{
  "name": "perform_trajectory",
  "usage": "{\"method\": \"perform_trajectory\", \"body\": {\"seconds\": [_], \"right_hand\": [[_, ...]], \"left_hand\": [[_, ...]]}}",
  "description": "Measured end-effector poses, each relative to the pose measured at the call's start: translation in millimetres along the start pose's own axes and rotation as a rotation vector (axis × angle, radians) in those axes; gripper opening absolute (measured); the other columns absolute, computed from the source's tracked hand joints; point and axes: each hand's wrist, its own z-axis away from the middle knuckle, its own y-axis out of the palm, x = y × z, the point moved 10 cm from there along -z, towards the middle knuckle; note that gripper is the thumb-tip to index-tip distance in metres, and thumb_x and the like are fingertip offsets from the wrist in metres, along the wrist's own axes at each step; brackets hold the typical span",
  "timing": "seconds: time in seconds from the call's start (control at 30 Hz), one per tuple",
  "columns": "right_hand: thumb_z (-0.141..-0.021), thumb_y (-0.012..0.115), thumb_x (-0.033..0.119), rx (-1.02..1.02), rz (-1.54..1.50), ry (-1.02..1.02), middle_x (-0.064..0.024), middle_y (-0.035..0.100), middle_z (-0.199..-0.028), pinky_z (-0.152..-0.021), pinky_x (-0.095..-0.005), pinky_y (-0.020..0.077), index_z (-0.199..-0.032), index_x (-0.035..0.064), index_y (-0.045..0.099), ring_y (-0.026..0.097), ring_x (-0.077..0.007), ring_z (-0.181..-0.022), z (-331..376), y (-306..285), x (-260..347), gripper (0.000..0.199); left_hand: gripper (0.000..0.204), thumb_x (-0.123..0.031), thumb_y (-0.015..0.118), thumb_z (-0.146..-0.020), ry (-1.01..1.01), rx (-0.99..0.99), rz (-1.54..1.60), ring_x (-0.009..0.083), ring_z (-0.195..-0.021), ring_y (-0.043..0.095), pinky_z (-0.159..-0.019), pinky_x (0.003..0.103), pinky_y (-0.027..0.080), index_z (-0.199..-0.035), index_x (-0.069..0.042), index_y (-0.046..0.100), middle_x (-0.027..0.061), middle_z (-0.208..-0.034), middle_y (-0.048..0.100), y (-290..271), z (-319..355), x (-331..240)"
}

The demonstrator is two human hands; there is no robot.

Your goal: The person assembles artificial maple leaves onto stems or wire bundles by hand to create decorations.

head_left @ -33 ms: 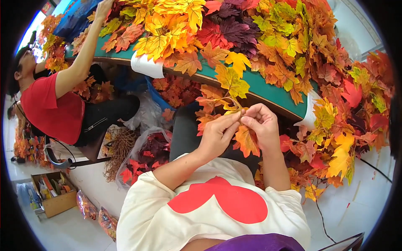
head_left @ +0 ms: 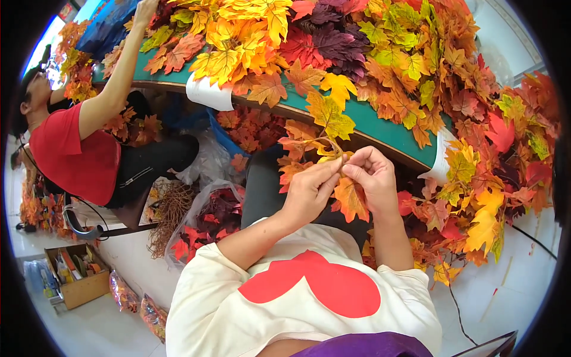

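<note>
My left hand pinches the brown stem of an artificial maple-leaf garland between thumb and fingers, over my lap. Close against it, my right hand is closed in a pinch at the same spot on the stem. The fingertips hide the exact point of grip. A yellow-green leaf on the garland stands up beyond my hands at the table's edge. One orange leaf hangs below my fingers, between the two hands. More orange leaves of the strand droop to the left of the stem.
Heaps of yellow, red and purple leaves cover much of the green table. More leaf strands hang at the right. To the left sits a co-worker in a red shirt. A plastic bag of red leaves and a cardboard box stand lower left.
</note>
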Motion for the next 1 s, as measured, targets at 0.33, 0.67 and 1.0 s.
{"method": "perform_trajectory", "body": {"seconds": [0.33, 0.67, 1.0], "right_hand": [[-0.076, 0.064, 0.000, 0.003, 0.252, -0.047, -0.0024, 0.061, -0.077, -0.063, -0.0186, 0.0468, -0.082, 0.0014, 0.057, 0.056, -0.0050, -0.069, -4.7, -7.4, 5.3, 0.009], [-0.075, 0.065, 0.001, 0.066, 0.063, 0.038, 0.0003, 0.058, -0.076, -0.062, -0.0180, 0.0449, -0.082, 0.0039, 0.056, 0.054, -0.0044, -0.067, -0.7, -7.0, -11.3, 0.012], [-0.076, 0.063, 0.002, 0.111, -0.402, 0.246, -0.0030, 0.061, -0.075, -0.059, -0.0194, 0.0480, -0.082, 0.0051, 0.056, 0.059, -0.0076, -0.065, -23.0, -12.9, -40.8, 0.009]], "left_hand": [[0.036, 0.003, 0.054, -0.077, 0.026, 0.127, -0.184, 0.0300, -0.087, 0.060, -0.075, 0.032, 0.047, -0.112, 0.001, 0.055, 0.0184, -0.099, 0.060, 8.7, -0.9, 0.6], [0.047, 0.005, 0.055, -0.073, 0.080, 0.210, -0.323, 0.0322, -0.084, 0.059, -0.073, 0.035, 0.047, -0.119, 0.002, 0.048, 0.0197, -0.099, 0.058, 19.6, 7.3, -8.4], [0.015, -0.006, 0.061, -0.079, -0.240, 0.069, -0.071, 0.0150, -0.063, 0.061, -0.059, 0.024, 0.047, -0.093, 0.000, 0.063, 0.0087, -0.076, 0.062, 2.2, -2.0, 30.0]]}}
